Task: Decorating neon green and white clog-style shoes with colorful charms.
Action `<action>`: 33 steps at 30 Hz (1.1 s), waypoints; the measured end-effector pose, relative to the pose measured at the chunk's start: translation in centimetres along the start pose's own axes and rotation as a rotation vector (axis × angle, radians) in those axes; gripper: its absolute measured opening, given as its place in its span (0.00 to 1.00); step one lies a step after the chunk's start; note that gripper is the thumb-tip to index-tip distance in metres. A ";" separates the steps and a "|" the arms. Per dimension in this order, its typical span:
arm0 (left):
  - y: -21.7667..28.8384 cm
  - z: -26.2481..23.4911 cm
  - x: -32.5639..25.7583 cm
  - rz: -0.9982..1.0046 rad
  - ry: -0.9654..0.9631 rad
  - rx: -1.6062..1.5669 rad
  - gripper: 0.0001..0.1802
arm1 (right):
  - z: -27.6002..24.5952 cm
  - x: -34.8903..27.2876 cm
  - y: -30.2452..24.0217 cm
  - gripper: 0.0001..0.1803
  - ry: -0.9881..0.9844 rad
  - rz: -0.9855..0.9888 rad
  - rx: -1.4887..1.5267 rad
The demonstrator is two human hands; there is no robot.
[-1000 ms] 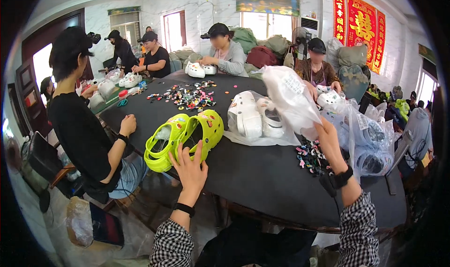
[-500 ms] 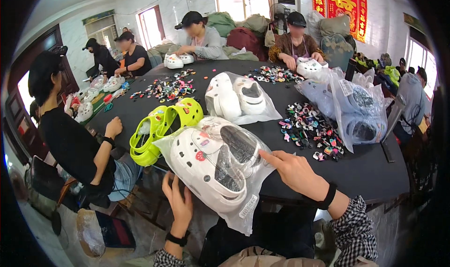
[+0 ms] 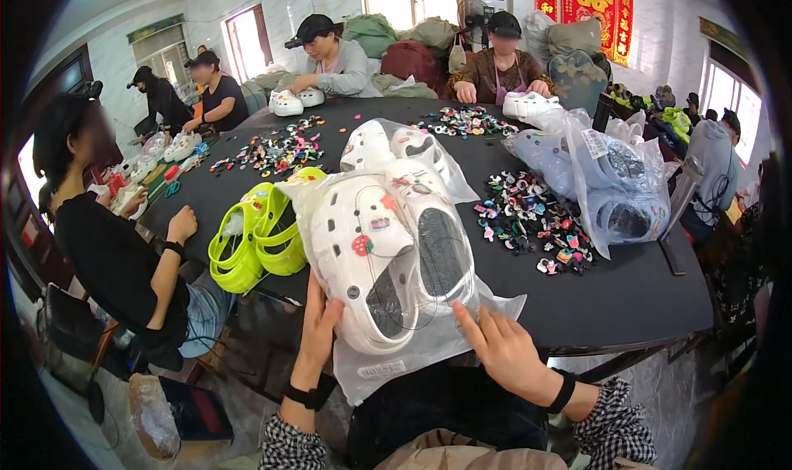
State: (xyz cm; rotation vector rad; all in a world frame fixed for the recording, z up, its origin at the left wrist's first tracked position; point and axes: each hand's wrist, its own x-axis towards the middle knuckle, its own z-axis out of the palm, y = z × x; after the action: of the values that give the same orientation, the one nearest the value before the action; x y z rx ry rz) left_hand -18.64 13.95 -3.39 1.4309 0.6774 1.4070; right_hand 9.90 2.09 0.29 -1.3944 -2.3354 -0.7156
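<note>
A clear plastic bag [image 3: 359, 381] holds a pair of white clogs [image 3: 351, 260] with a strawberry charm and other charms on them. It leans up toward me at the table's near edge. My left hand [image 3: 317, 330] grips the bag's left edge, thumb in front and other fingers partly hidden behind. On the right, my right hand [image 3: 510, 356] has its index finger stretched out against the bag, by the heel of the right clog. Its fingers are apart. Just left of the bag stands a lime-green pair of clogs [image 3: 239, 251]. A second bagged white pair [image 3: 371, 144] lies behind.
The black table [image 3: 569, 313] carries heaps of small colourful charms [image 3: 536, 214]. At the right lie bagged pale-blue clogs [image 3: 627, 177], beside a metal stand [image 3: 685, 194]. Co-workers sit around the table, one [image 3: 115, 247] close on my left. A cardboard box [image 3: 153, 416] stands on the floor.
The bagged white clogs have turned more upright. My left hand has come up onto the bag's edge, and my right hand has moved down and left along its right side.
</note>
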 end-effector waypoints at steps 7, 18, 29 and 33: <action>-0.5 -0.7 4.7 0.081 -0.059 0.228 0.31 | 0.5 -0.3 -1.2 0.36 -0.045 0.019 -0.010; 3.9 -3.1 -7.1 -0.492 0.006 0.131 0.32 | -1.1 -1.1 2.5 0.27 0.032 0.031 0.129; 6.4 -1.9 -11.4 -0.452 -0.064 0.117 0.15 | -2.0 2.1 -6.2 0.23 0.109 -0.294 0.410; 6.2 -1.6 -12.0 -0.583 0.106 0.033 0.12 | 0.3 5.2 -10.5 0.21 0.255 -0.397 0.576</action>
State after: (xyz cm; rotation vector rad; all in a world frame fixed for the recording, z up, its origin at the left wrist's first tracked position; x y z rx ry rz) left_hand -23.72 1.37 -2.96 1.0644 1.0866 1.0143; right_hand -1.86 1.85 0.04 -0.5701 -2.3593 -0.2488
